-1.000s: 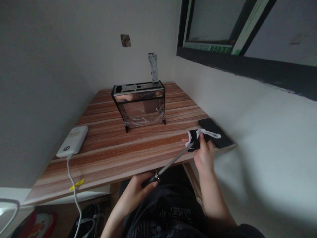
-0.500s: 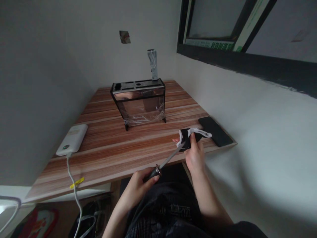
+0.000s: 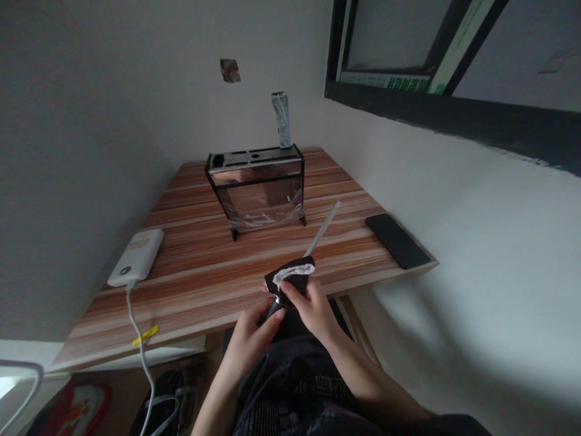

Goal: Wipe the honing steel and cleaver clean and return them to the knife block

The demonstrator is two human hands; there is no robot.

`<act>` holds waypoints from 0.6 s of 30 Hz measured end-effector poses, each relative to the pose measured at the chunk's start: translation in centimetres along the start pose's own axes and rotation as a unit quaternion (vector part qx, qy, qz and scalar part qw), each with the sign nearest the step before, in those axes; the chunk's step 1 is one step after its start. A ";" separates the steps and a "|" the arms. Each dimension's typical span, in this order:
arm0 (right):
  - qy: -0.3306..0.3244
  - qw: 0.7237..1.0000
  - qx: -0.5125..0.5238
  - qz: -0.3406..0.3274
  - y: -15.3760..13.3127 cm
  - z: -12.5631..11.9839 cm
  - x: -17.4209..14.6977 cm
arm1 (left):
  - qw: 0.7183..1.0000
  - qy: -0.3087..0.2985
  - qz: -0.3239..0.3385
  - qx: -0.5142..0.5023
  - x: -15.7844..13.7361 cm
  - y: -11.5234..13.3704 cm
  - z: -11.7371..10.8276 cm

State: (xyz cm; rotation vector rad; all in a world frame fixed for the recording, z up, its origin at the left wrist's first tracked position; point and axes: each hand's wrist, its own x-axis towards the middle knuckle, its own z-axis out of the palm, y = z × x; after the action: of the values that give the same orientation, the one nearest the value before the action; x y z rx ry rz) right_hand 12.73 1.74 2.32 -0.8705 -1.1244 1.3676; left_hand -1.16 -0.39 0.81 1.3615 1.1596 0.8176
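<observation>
My left hand [image 3: 251,334] is closed around the black handle of a sharpening steel [image 3: 323,229]. The grey rod slants up and away over the tabletop, its tip toward the back right. Close to the handle, my right hand [image 3: 315,307] pinches a black cloth with white edging [image 3: 297,276] around the lower rod, thumb on top. The cloth hides that stretch of the rod and the guard in part. Beyond the hands stands a knife block [image 3: 258,194] with a see-through front and black frame, some clear film clinging to it.
A wood-grain table [image 3: 190,260] fills the corner between walls. On it lie a white power bank [image 3: 136,257] with a cable at left and a black phone [image 3: 397,241] at the right edge. A film-wrapped upright piece [image 3: 281,120] rises behind the block. Yellow tape [image 3: 146,335] marks the front edge.
My right hand and the cloth have slid down the rod from its tip to near the handle, baring the upper rod. The rod now points more steeply away; my left hand keeps its hold.
</observation>
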 end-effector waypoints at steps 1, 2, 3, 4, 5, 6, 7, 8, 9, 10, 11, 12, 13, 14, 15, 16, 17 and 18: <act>-0.003 1.000 0.008 0.004 -0.1 -0.1 0.0 | 1.000 -0.001 0.000 0.001 0.0 0.0 0.0; -0.005 1.000 0.016 0.009 -0.1 -0.2 0.0 | 1.000 0.000 -0.001 0.003 0.0 0.0 0.0; -0.005 1.000 0.022 0.014 -0.1 -0.3 0.0 | 1.000 0.002 -0.002 0.004 -0.1 0.0 0.1; -0.004 0.999 0.027 0.017 0.0 -0.4 0.0 | 1.000 0.006 -0.004 0.006 -0.1 0.0 0.2; -0.002 0.999 0.029 0.019 0.0 -0.4 0.0 | 1.000 0.010 -0.008 0.006 -0.1 0.0 0.3; -0.001 0.999 0.029 0.019 0.1 -0.5 0.0 | 1.000 0.012 -0.013 0.004 -0.2 0.0 0.3; 0.001 0.999 0.026 0.019 0.1 -0.6 0.0 | 1.000 0.012 -0.019 0.000 -0.2 0.0 0.4; 0.002 1.000 0.022 0.017 0.2 -0.6 0.0 | 1.000 0.011 -0.024 -0.009 -0.2 0.1 0.4; 0.004 1.000 0.017 0.015 0.3 -0.7 0.1 | 0.999 0.006 -0.029 -0.020 -0.3 0.1 0.4; 0.008 1.000 0.014 0.014 0.3 -0.7 0.1 | 0.999 -0.002 -0.033 -0.034 -0.3 0.1 0.4; 0.014 1.000 0.012 0.013 0.4 -0.8 0.2 | 0.998 -0.011 -0.034 -0.045 -0.3 0.1 0.3; 0.021 1.000 0.014 0.012 0.4 -0.9 0.2 | 0.998 -0.019 -0.032 -0.051 -0.3 0.1 0.1; 0.027 0.999 0.019 0.010 0.5 -1.0 0.3 | 0.998 -0.029 -0.029 -0.049 -0.3 0.1 0.0; 0.031 0.999 0.025 0.007 0.5 -1.0 0.3 | 0.998 -0.035 -0.024 -0.038 -0.3 0.1 -0.2; 0.034 0.999 0.032 0.004 0.6 -1.1 0.4 | 0.999 -0.037 -0.019 -0.022 -0.3 0.0 -0.4; 0.035 0.999 0.038 0.002 0.6 -1.1 0.4 | 0.999 -0.036 -0.015 -0.004 -0.3 -0.2 -0.6; 0.038 0.998 0.043 0.001 0.7 -1.2 0.5 | 0.999 -0.034 -0.012 0.010 -0.3 -0.3 -0.7; 0.042 0.998 0.045 0.000 0.7 -1.2 0.5 | 0.999 -0.034 -0.010 0.019 -0.3 -0.4 -0.9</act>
State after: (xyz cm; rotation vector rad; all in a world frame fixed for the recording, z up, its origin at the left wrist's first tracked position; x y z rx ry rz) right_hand 13.65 2.44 1.38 -0.8546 -0.9912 1.3577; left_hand -2.18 -0.49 0.58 1.3955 1.1397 0.7331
